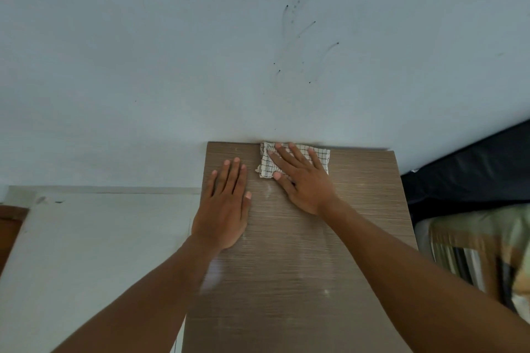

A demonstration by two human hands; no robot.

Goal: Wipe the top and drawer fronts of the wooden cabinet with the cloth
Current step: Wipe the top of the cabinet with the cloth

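Observation:
The wooden cabinet's top (pixel 358 209) is a brown grained surface running from the pale wall toward me. A folded white cloth with a dark grid pattern (pixel 322 156) lies at its far edge, against the wall. My right hand (pixel 301 178) lies flat on the cloth with its fingers spread, pressing it onto the wood. My left hand (pixel 226 206) rests palm down on the bare top near the left edge, holding nothing. Faint wipe streaks show on the wood. The drawer fronts are out of view.
A pale wall with dark specks (pixel 286 37) rises right behind the cabinet. A white surface (pixel 86 252) lies lower on the left. A dark padded item (pixel 473 175) and striped fabric (pixel 473 252) sit to the right.

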